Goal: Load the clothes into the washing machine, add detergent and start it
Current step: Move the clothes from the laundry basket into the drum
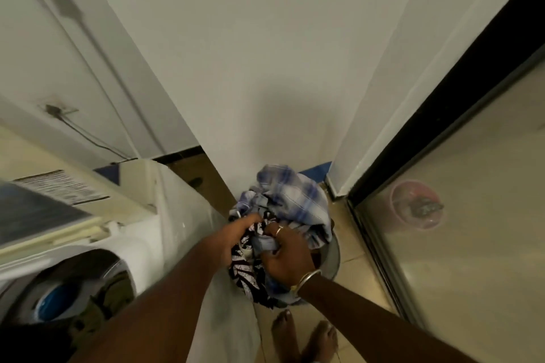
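Observation:
A pile of clothes (290, 200) fills a metal basin (333, 262) on the floor against the wall, a blue-and-white checked garment on top and a black-and-white patterned one (244, 268) below. My left hand (240, 233) grips the patterned cloth at the pile's left side. My right hand (284, 253), with a ring and bangle, clutches a light blue garment beside it. The white top-loading washing machine (165, 215) stands at the left with its lid up; its dark drum (79, 283) is open, with something blue inside.
A white wall rises straight ahead. At the right runs a glass sliding door (460, 215) in a dark frame, with a pink basin (417, 205) behind it. A cable and wall socket (57, 110) sit behind the machine. My bare feet (303, 333) stand on beige tiles.

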`<state>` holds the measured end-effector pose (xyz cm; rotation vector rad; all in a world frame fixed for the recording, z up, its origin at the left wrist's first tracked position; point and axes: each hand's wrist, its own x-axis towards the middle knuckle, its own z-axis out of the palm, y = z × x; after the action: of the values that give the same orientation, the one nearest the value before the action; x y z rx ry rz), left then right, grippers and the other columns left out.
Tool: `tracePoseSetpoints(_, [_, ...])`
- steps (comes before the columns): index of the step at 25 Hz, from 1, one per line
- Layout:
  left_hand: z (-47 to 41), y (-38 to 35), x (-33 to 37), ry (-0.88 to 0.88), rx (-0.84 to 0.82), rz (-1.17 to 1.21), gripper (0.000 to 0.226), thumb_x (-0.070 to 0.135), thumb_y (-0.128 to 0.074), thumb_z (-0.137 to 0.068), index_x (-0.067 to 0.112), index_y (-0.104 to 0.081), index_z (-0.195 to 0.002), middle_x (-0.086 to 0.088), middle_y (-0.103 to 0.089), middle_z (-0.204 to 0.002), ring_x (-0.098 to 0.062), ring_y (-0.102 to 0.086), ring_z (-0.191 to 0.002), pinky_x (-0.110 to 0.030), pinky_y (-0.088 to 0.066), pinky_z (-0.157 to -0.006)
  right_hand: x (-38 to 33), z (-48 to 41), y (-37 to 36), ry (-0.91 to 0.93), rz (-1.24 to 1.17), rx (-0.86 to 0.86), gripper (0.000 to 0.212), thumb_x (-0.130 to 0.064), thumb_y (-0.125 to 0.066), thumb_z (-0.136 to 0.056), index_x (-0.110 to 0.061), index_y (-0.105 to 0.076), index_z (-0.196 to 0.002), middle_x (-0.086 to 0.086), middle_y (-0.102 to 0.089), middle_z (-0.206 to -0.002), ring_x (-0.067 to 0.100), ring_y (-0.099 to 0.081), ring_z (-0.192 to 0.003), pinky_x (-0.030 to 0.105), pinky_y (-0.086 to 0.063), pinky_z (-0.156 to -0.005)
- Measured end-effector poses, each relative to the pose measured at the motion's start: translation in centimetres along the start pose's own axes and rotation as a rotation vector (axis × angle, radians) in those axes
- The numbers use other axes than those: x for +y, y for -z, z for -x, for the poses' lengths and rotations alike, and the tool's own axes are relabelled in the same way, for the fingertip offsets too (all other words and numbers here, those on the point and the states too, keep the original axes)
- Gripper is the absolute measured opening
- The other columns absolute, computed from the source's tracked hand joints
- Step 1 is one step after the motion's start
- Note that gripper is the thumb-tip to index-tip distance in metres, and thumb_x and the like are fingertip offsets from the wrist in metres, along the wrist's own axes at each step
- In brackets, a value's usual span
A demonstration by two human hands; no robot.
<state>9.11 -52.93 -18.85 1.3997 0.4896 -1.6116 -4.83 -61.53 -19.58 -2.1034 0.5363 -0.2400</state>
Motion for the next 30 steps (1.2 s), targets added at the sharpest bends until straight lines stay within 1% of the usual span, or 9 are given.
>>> tracePoseSetpoints(5, [5.8, -1.1, 1.3, -0.264, 0.396, -0.153, 0.025, 0.005, -0.068, -0.083, -0.008, -0.068, -0.105, -0.022, -0.071, -0.073, -0.029, -0.069, -0.053, -0.030, -0.057, -0.050, -4.5, 2.4, 2.4, 0.169, 0.034, -0.163, 0.044, -0.038, -0.067, -0.082, -0.029, -0.056, -0.124, -0.008, -0.064, -0.113, 0.007, -0.060, -0.102, 0.018, -0.048, -0.087])
tracePoseSetpoints(8, [9.9, -2.1, 1.8, -0.424, 0.418, -0.115, 0.022, 0.000, -0.067, -0.079, -0.008, -0.066, -0.099, -0.025, -0.071, -0.085, -0.031, -0.071, -0.060, -0.033, -0.060, -0.057, -6.8, 4.1, 5.2, 0.248, 0.114, -0.063, 0.051, -0.059, -0.056, -0.090, -0.031, -0.049, -0.132, -0.009, -0.060, -0.116, 0.005, -0.060, -0.100, 0.021, -0.051, -0.082])
tracePoseSetpoints(11, [15.0, -3.4, 1.7, -0.537, 0.337, -0.060, 0.021, 0.001, -0.066, -0.076, -0.005, -0.069, -0.096, -0.024, -0.072, -0.087, -0.035, -0.071, -0.067, -0.042, -0.061, -0.064, -9.9, 4.7, 9.1, 0.217, 0.001, 0.295, 0.028, -0.046, -0.057, -0.094, -0.028, -0.055, -0.116, -0.008, -0.056, -0.100, 0.006, -0.057, -0.086, 0.023, -0.049, -0.070])
tracePoseSetpoints(13, [18.8, -4.4, 1.4, -0.587, 0.288, -0.057, 0.013, 0.003, -0.063, -0.075, -0.003, -0.068, -0.085, -0.019, -0.070, -0.073, -0.032, -0.068, -0.058, -0.039, -0.059, -0.059, -11.4, 4.4, 11.6, 0.144, -0.051, 0.563, 0.024, -0.041, -0.060, -0.094, -0.022, -0.057, -0.107, -0.003, -0.055, -0.098, 0.013, -0.055, -0.089, 0.030, -0.048, -0.076])
tracePoseSetpoints(15, [22.7, -4.8, 1.1, -0.657, 0.253, -0.035, 0.014, 0.006, -0.062, -0.069, -0.001, -0.065, -0.080, -0.016, -0.066, -0.072, -0.030, -0.065, -0.055, -0.037, -0.057, -0.061, -12.3, 4.0, 13.8, -0.011, -0.079, 0.700, 0.045, -0.054, -0.060, -0.089, -0.017, -0.059, -0.115, 0.006, -0.058, -0.112, 0.022, -0.055, -0.104, 0.034, -0.047, -0.091])
tracePoseSetpoints(17, [27.4, -5.0, 0.5, -0.727, 0.240, -0.045, 0.030, 0.010, -0.064, -0.059, 0.001, -0.064, -0.087, -0.018, -0.064, -0.085, -0.032, -0.064, -0.063, -0.042, -0.055, -0.072, -14.3, 4.3, 15.3, -0.227, -0.335, 0.618, 0.077, -0.073, -0.060, -0.078, -0.019, -0.052, -0.132, 0.010, -0.055, -0.130, 0.025, -0.055, -0.117, 0.039, -0.044, -0.104])
tracePoseSetpoints(19, [31.9, -5.1, -0.1, -0.795, 0.229, -0.040, 0.021, 0.011, -0.064, -0.064, 0.003, -0.064, -0.083, -0.017, -0.062, -0.080, -0.030, -0.063, -0.057, -0.037, -0.055, -0.065, -17.1, 4.9, 15.9, -0.276, -0.728, 0.427, 0.099, -0.079, -0.069, -0.065, -0.026, -0.040, -0.144, 0.006, -0.053, -0.140, 0.025, -0.056, -0.122, 0.047, -0.044, -0.107])
tracePoseSetpoints(22, [38.0, -4.0, -1.7, -0.839, 0.249, -0.048, 0.006, 0.010, -0.057, -0.078, 0.006, -0.061, -0.074, -0.012, -0.060, -0.069, -0.025, -0.060, -0.048, -0.025, -0.052, -0.048, -22.9, 6.2, 15.5, -0.089, -1.007, 0.286, 0.071, -0.057, -0.072, -0.080, -0.020, -0.052, -0.138, 0.008, -0.065, -0.129, 0.027, -0.064, -0.116, 0.050, -0.048, -0.102])
tracePoseSetpoints(30, [47.0, 5.6, -6.8, -0.855, 0.299, 0.047, 0.014, 0.019, -0.056, -0.074, 0.010, -0.064, -0.068, -0.009, -0.064, -0.066, -0.028, -0.060, -0.057, -0.030, -0.052, -0.060, -35.3, 10.3, 8.3, 0.003, -1.052, 0.342, 0.030, -0.013, -0.062, -0.089, 0.001, -0.064, -0.116, 0.012, -0.072, -0.102, 0.021, -0.070, -0.086, 0.032, -0.058, -0.072])
